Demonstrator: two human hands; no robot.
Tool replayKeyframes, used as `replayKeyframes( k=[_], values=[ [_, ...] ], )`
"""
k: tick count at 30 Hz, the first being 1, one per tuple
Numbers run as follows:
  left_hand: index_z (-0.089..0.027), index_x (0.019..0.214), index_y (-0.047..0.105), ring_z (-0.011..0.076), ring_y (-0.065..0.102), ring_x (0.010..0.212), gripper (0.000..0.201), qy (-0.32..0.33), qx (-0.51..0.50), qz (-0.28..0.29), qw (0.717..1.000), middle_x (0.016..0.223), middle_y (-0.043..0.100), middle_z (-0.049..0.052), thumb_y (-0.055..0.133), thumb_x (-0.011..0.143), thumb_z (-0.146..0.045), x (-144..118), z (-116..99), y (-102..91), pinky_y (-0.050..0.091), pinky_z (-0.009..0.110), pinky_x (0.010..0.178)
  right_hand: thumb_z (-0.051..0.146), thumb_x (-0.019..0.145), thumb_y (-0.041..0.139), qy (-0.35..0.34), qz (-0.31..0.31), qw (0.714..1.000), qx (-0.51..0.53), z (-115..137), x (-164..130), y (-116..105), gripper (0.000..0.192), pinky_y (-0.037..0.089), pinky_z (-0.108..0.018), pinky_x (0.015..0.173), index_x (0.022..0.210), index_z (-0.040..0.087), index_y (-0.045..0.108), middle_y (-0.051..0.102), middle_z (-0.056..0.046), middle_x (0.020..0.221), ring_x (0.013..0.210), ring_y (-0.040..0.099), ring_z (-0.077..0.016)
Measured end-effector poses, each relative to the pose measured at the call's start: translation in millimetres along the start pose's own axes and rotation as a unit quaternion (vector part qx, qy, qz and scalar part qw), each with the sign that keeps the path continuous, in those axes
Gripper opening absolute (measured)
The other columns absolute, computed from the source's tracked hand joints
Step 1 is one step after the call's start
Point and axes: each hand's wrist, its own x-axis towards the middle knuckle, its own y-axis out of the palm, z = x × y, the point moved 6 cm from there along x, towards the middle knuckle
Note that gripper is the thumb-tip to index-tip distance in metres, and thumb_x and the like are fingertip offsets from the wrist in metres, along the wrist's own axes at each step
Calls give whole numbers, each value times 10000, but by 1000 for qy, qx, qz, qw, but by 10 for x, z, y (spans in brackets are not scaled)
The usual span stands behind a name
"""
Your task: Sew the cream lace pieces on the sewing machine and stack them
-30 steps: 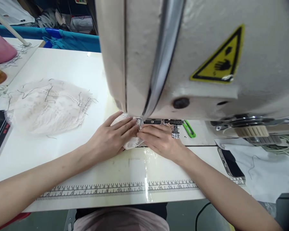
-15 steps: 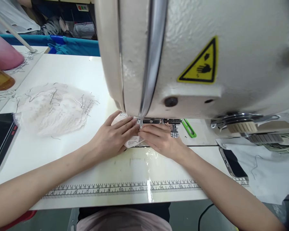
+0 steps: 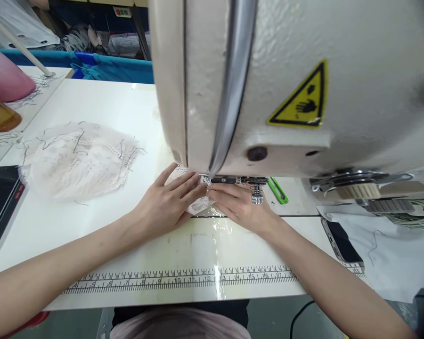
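A small piece of white lace fabric (image 3: 200, 205) lies under the presser-foot area of a sewing machine (image 3: 286, 84). My left hand (image 3: 167, 200) rests flat on its left side, fingers stretched and slightly apart, tips close to the needle area. From the right, my right hand (image 3: 242, 205) has its fingers closed together at the fabric's right edge, partly behind a small metal tension knob (image 3: 256, 195). The machine head hides the needle and the far part of the fabric.
A pile of white lace pieces (image 3: 81, 160) with loose dark threads lies left, beside a black device (image 3: 2, 202). Green thread snips (image 3: 278, 190) lie right of the needle area. Farther right are a phone (image 3: 342, 240) and white cloth (image 3: 399, 254). A printed ruler (image 3: 176, 280) runs along the front edge.
The lace fabric has turned and shifted slightly between my hands, showing more of its patterned surface near the front. Both hands stay nearly in place. The view has shifted slightly.
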Motion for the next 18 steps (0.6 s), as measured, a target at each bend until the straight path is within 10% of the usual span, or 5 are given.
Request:
replayKeyframes(
  k=[12, 18],
  values=[
    [-121, 1276, 586, 256, 591, 1211, 389, 8, 14, -18, 1000, 1274, 648, 99, 416, 934, -197, 9, -3, 1, 361, 520, 1126, 184, 941, 500, 80, 39, 993, 81, -88, 27, 64, 206, 547, -278, 728, 986, 201, 701, 729, -31, 982, 819, 675, -139],
    [-88, 1254, 604, 221, 634, 1154, 379, 59, -16, -42, 997, 1244, 664, 92, 432, 925, -158, -35, -18, -36, 396, 439, 1123, 158, 933, 515, 1, 51, 999, 3, -16, 12, 102, 213, 544, -288, 805, 1069, 207, 671, 723, -20, 1087, 969, 664, -146]
  ],
)
